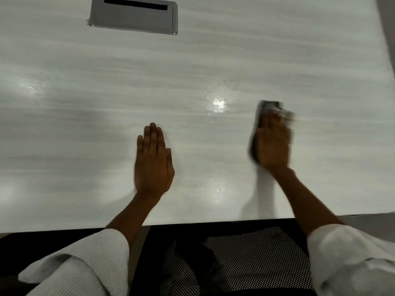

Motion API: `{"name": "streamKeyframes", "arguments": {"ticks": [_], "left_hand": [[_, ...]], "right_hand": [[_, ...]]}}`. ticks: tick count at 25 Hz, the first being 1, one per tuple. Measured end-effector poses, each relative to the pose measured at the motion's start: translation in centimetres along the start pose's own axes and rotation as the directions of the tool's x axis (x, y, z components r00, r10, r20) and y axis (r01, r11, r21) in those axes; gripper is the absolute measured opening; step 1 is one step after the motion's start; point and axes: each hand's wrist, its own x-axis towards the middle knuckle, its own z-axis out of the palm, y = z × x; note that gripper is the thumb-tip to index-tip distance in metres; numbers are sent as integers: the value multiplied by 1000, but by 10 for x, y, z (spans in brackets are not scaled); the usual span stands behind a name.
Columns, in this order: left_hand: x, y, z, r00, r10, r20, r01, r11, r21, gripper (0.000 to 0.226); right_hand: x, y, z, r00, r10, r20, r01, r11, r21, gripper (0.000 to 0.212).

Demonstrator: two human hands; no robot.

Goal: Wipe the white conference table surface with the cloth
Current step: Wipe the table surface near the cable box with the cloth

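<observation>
Nearest the camera, below the bench edge, a black mesh chair [256,259] sits between the person's two forearms, each in a rolled-up pale striped sleeve [89,259]. Both arms reach forward over the near edge of the white bench [85,92].

The left hand [152,161] lies flat on the bench top, palm down, fingers straight and held together, thumb alongside; it holds nothing. It rests a little way in from the near edge, roughly at the middle of the view.

The right hand [272,142] is further right and slightly farther in, blurred by motion. It lies palm down on top of the cloth [267,107], with the fingers stretched forward over it, pressing it to the surface rather than bunching it. The cloth is grey and dark, and shows past the fingertips at the far end and along the hand's left side; the rest is hidden under the palm. The cloth is well apart from the left hand, with bare bench between them.

Between and just beyond the hands, glossy light patches [218,103] with small wet-looking specks show on the surface. At the far side, left of centre, a grey rectangular cable hatch [134,18] with a dark slot is set into the bench.
</observation>
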Motion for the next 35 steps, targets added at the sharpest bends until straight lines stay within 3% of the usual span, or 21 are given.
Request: {"name": "streamKeyframes", "arguments": {"ticks": [2,4,5,7,8,10,12,13,15,17,19,20,21,23,25,26,28,30,33,35], "left_hand": [[1,1,2,1000,0,-17,0,1000,19,62],[2,2,2,1000,-2,-11,2,1000,8,62],[1,2,4,1000,-2,-14,2,1000,8,61],[1,7,9,999,10,-53,-11,1000,-3,61],[1,11,9,997,12,-78,-14,1000,-26,61],[1,-4,4,996,4,-89,-10,997,-72,62],[-1,4,1,997,-28,-76,22,996,-81,64],[0,16,0,997,-41,-72,35,996,-85,65],[4,55,6,996,-57,-65,51,995,-88,67],[13,103,20,996,-49,-68,42,993,-107,66],[24,157,31,997,-37,-74,26,989,-147,65],[27,179,37,997,-20,-73,9,987,-159,64],[27,198,42,997,-2,-72,-10,987,-163,63],[25,215,50,997,9,-79,-22,986,-165,61],[21,217,54,996,-1,-93,-12,990,-143,61],[20,215,55,996,-1,-89,-11,992,-126,61],[20,215,60,998,14,-65,-21,994,-109,62],[21,217,60,998,4,-61,-11,994,-111,63],[28,229,61,998,-12,-56,4,990,-141,64],[36,249,65,999,12,-42,-19,987,-158,64]], "right_hand": [[25,25,-5,939,344,10,-344,938,40,72],[63,-22,-7,899,438,21,-437,892,116,73],[78,-57,-5,933,361,-11,-358,928,104,72],[90,-131,1,995,31,-99,-21,994,104,72],[78,-161,5,985,-154,-83,162,982,98,71],[35,-206,6,877,-479,31,474,875,101,64],[20,-168,5,807,-591,-12,584,793,173,62],[26,-127,6,811,-580,-70,582,793,180,63],[46,-28,5,894,-436,-105,448,884,136,68],[49,67,-4,992,-109,-62,117,983,144,66],[10,103,-17,977,208,-47,-195,962,190,61],[-19,94,-19,969,245,-28,-235,952,196,62],[-46,75,-18,982,188,-15,-182,966,184,64],[-67,40,-18,992,-111,55,96,970,224,65],[-20,40,-10,916,-401,21,386,893,230,63],[18,55,-5,885,-466,-5,459,869,185,62],[82,109,4,924,-376,-64,381,920,90,64],[103,177,3,992,-110,-60,114,991,73,65],[58,236,-17,964,260,-54,-244,949,201,64],[13,207,-21,937,343,-72,-325,927,185,64]]}}
